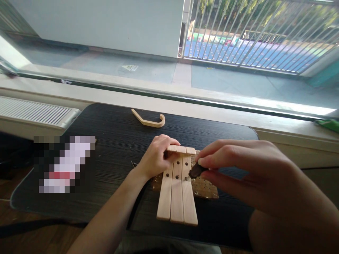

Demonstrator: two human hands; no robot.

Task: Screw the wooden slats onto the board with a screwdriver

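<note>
A pale wooden piece made of three slats [177,204] has several dark screws or holes in it, and a short slatted part stands across its far end. My left hand [156,155] is closed around its far left side, with the fingertips partly hidden behind the wood. Between the thumb and fingers of my right hand [233,162] is a small dark tool [196,170], its kind unclear. The tool's tip is at a screw [186,178] in the right-hand slat; whether they touch I cannot tell.
Under the slats lies a brown perforated sheet in clear wrap [206,188]. A curved wooden hook [150,122] rests on the far part of the black table [111,141]. At the left is a pixelated patch. Beyond the table are a windowsill and a radiator [34,111].
</note>
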